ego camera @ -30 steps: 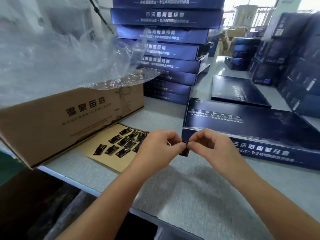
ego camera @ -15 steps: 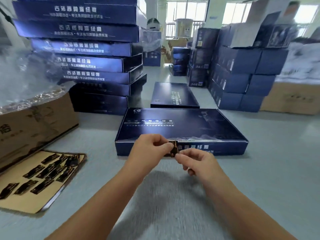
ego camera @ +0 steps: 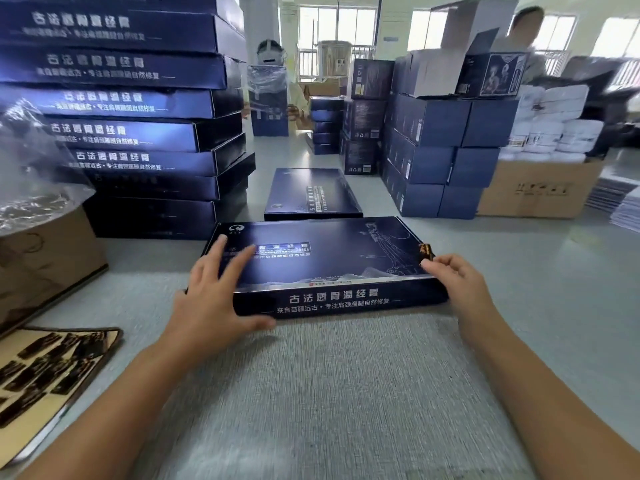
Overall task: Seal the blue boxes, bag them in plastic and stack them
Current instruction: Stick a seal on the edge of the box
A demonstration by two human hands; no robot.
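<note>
A flat dark blue box (ego camera: pixel 322 261) lies on the grey table in front of me. My left hand (ego camera: pixel 214 289) rests spread on its near left corner, fingers on the lid and thumb along the front side. My right hand (ego camera: pixel 457 282) is at the box's right end, pinching a small dark and gold sticker (ego camera: pixel 426 251) that stands at the lid's right edge. A second flat blue box (ego camera: pixel 311 192) lies just behind. A tall stack of the same blue boxes (ego camera: pixel 138 126) rises at the back left.
A sticker sheet (ego camera: pixel 48 368) lies at the near left beside a brown carton (ego camera: pixel 41 258) with clear plastic bags (ego camera: pixel 31 174) on it. Stacked blue cartons (ego camera: pixel 446 150) and another brown carton (ego camera: pixel 540 188) stand at the right. Two people work in the background.
My hands have parted from a shared pinch on the sticker: the left hand now lies on the box's left corner, and the right hand carried the sticker to the right end. The box sits closer.
</note>
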